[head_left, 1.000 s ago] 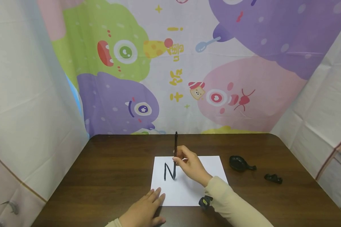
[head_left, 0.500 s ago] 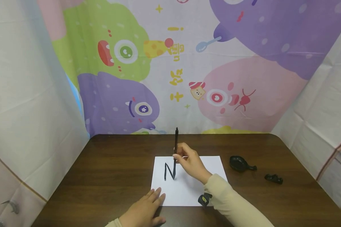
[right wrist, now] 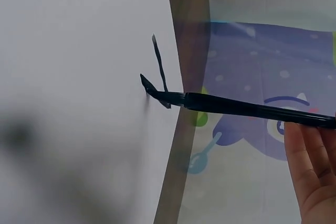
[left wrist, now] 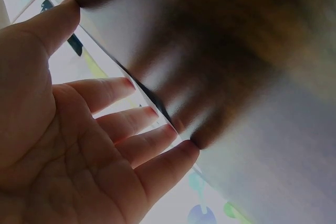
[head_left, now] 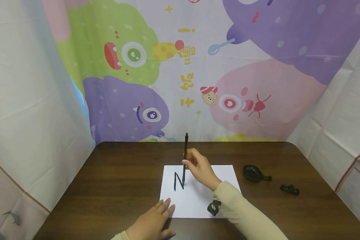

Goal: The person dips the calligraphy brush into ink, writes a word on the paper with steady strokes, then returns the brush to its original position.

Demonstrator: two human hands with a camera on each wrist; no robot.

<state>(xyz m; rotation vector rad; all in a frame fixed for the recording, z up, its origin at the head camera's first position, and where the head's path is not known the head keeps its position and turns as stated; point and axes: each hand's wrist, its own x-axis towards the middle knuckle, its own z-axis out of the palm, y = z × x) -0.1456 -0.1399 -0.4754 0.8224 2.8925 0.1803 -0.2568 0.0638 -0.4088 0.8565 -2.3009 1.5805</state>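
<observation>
My right hand (head_left: pixel 201 170) pinches a black writing brush (head_left: pixel 186 145), held nearly upright over a white sheet of paper (head_left: pixel 195 205). Two joined black strokes (head_left: pixel 179 180), an upright and a slanted one, mark the left part of the sheet. In the right wrist view, the dark bristles (right wrist: pixel 176 99) overlap these strokes close to the paper. The left hand (head_left: pixel 152 218) lies flat, fingers spread, with its fingertips on the sheet's lower left corner. From the left wrist, the palm (left wrist: pixel 79 145) and straight fingers show against the tabletop.
A black dish with a short handle (head_left: pixel 252 173) stands right of the paper. Farther right lies a small black bumpy brush rest (head_left: pixel 289 189). Everything is on a dark brown wooden table (head_left: pixel 117 180), and a cartoon-printed curtain (head_left: pixel 186 126) hangs behind it.
The right hand and brush have moved slightly up in the head view, toward the far side of the paper, and the brush tip has left the slanted stroke's lower end. The left hand stays put.
</observation>
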